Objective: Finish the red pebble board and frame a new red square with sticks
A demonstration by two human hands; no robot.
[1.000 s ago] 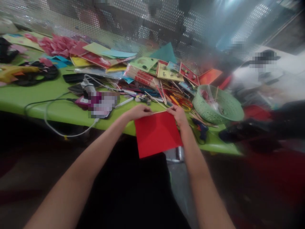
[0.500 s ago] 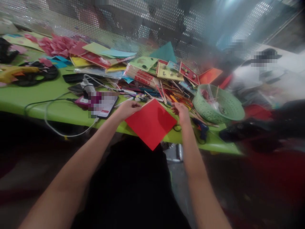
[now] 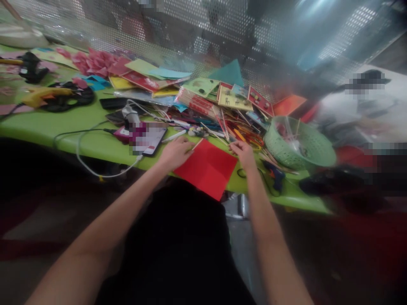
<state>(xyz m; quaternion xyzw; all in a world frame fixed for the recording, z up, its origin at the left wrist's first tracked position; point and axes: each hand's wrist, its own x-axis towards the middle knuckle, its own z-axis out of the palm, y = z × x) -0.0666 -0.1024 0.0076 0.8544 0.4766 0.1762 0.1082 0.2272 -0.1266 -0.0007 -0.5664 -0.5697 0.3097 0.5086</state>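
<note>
A square sheet of red paper point(image 3: 208, 167) lies at the table's front edge, its near corner hanging over the side. A thin pale wooden stick point(image 3: 198, 144) runs along its upper left edge. My left hand point(image 3: 176, 153) is closed at that edge, fingers on the paper and the stick. To the right of the sheet, my right hand point(image 3: 243, 153) has its fingers pinched together, just off the paper's right corner. What is between those fingertips is too small to make out.
Loose sticks, pens and decorated cards point(image 3: 233, 99) pile up behind the paper. A green basket point(image 3: 286, 150) and a blue glue gun point(image 3: 276, 174) are on the right. A phone point(image 3: 154, 137) with a cable lies left; a yellow glue gun point(image 3: 47, 96) is farther left.
The red sheet has turned and shifted slightly right in view. My left hand has come further over its upper left edge. The right hand stays beside the sheet, fingers pinched. The whole view has shifted.
</note>
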